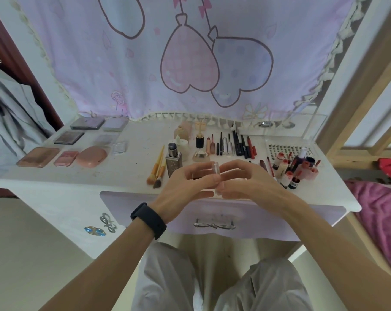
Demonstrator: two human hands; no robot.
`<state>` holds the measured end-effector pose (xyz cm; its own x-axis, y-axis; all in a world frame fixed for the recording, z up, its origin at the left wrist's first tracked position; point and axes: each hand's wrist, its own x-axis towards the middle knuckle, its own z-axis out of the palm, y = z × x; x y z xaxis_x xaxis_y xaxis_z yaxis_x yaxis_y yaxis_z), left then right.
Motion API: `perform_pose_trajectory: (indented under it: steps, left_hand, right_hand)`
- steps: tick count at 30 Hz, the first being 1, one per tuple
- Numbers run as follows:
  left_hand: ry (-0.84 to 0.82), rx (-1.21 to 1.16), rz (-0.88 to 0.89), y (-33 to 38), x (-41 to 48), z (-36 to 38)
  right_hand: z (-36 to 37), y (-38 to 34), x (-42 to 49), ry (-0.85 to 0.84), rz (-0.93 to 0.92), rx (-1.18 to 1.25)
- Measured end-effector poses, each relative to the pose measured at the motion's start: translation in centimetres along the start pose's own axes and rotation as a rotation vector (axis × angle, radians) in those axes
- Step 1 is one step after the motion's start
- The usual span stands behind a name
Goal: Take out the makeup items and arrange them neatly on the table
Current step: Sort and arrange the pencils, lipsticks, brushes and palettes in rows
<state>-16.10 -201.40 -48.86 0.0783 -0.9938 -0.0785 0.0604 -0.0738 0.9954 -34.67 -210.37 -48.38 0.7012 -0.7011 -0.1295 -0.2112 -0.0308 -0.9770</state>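
Both hands meet over the front edge of the white dressing table (113, 171). Between them is a small clear plastic tube (215, 168), standing almost straight up. The left hand (187, 185) has its fingers curled round the tube, and a black band (148, 221) sits on that wrist. The right hand (250, 182) is curled too, with its thumb and fingertips pinching the tube from the other side. So the tube is up in the air, not on the table.

Lots of makeup lies on the table already:
- Flat grey and pink makeup boxes (86, 123) sit in rows at the back left corner, with a pink oval case (91, 155) just beside them.
- Near the middle are yellow-handled brushes (158, 167), next to a square bottle with a dark cap (173, 160).
- A neat row of thin dark pencils (234, 144) lies behind the hands.
- A bunch of small red and pink lip tubes (288, 171) is crowded together by the right edge.
- A clear plastic box (286, 126) stands at the back right corner.
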Motion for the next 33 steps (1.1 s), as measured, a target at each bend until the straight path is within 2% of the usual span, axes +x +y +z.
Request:
perform_pose_trajectory:
  steps: [8,12,22,29,33]
  left_hand:
    - [-0.027,-0.127,-0.096,0.8,0.2,0.1]
    - [-0.029,-0.157,-0.068,0.6,0.4,0.6]
    - [0.004,0.113,0.05,1.5,0.4,0.5]
    - [0.07,0.254,0.055,1.8,0.3,0.2]
    - [0.036,0.249,0.07,2.0,0.1,0.3]
  right_hand:
    - [0.1,-0.7,0.5,0.028,0.001,-0.036]
    - [0.2,-1.1,0.7,0.044,0.006,-0.083]
    - [0.6,-0.7,0.3,0.149,-0.238,-0.454]
    - [1.0,0.0,0.7,0.13,-0.284,-0.454]
    - [0.8,0.2,0.9,0.138,-0.299,-0.459]
